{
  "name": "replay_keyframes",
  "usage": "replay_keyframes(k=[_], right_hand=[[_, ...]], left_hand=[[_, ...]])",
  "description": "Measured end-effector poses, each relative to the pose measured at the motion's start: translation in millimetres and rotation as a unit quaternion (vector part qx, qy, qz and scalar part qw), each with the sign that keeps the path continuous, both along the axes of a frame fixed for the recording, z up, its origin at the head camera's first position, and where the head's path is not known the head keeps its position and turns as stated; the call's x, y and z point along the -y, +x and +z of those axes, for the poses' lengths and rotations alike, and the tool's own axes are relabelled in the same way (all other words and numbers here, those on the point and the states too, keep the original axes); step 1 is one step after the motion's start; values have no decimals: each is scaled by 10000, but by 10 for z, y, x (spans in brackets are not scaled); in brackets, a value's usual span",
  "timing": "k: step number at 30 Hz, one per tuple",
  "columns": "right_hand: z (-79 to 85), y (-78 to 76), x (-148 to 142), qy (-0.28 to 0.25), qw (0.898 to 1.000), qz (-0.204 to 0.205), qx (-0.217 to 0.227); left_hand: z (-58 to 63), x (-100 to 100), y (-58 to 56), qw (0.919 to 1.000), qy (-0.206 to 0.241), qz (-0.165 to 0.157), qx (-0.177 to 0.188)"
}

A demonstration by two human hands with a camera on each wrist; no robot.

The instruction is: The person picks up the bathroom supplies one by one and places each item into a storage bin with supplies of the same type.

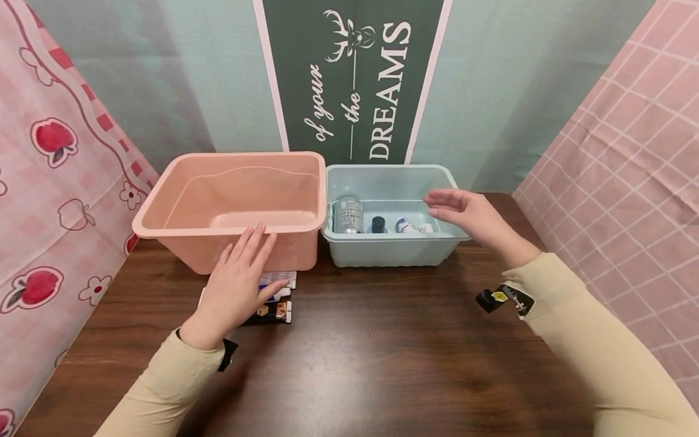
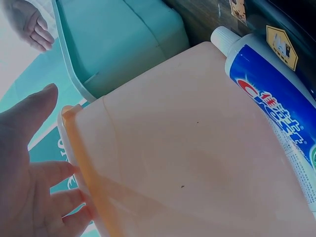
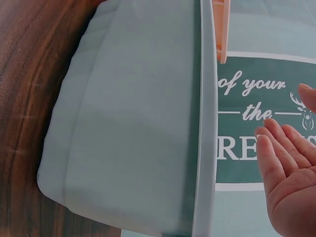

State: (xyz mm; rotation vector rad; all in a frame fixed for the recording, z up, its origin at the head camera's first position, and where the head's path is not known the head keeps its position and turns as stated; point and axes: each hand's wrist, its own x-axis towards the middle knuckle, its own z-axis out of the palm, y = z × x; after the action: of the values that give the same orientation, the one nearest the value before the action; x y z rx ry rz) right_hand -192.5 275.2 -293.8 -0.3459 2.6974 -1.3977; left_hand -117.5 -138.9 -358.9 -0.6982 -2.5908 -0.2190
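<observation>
With 12 straight ahead of the person, the pink tub [image 1: 295, 250] stands at 11 o'clock and the blue tub [image 1: 393, 252] just past 12, side by side on the table [image 1: 382, 346]. The left hand [image 1: 236, 290] is at the pink tub's near rim, between 10 and 11 o'clock: fingers fairly straight and slightly apart, thumb spread wide, tips seeming to touch the rim, nothing gripped. The right hand [image 1: 464, 212] hovers at 1 o'clock by the blue tub's 3 o'clock rim, fingers straight and close together, thumb apart, pinching nothing.

Nearer, at 11 o'clock, lie the silver tube [image 1: 284, 278], the blue tube [image 2: 269, 94] and the black tube [image 1: 276, 314], partly hidden under the left hand. Inside the blue tub, a clear bottle [image 1: 349, 213] sits at 9 o'clock and a black cap [image 1: 378, 224] near 7.

Handling the pink tub's rim looks like the step in hand. Flat, spread fingers should share the push evenly and avoid tipping the tub. Pulling it towards 6 risks dragging it onto the tubes. The left thumb needs lifting clear of them, and a light right-hand touch would spare the upright things a jolt.
</observation>
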Motion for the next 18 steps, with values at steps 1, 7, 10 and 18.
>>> replay_keyframes(k=[1,7,10,18], right_hand=[[-4,15,-8,-4,10000,11,-3],[-17,115,-21,-344,9990,273,12],[-21,148,-12,-570,9976,388,18],[-79,212,17,-815,9954,502,54]], left_hand=[[0,-1,0,10000,-5,-2,-8],[6,-2,-2,10000,-27,0,-25],[5,-2,0,10000,-29,12,-20],[2,-6,-4,10000,-40,8,29]])
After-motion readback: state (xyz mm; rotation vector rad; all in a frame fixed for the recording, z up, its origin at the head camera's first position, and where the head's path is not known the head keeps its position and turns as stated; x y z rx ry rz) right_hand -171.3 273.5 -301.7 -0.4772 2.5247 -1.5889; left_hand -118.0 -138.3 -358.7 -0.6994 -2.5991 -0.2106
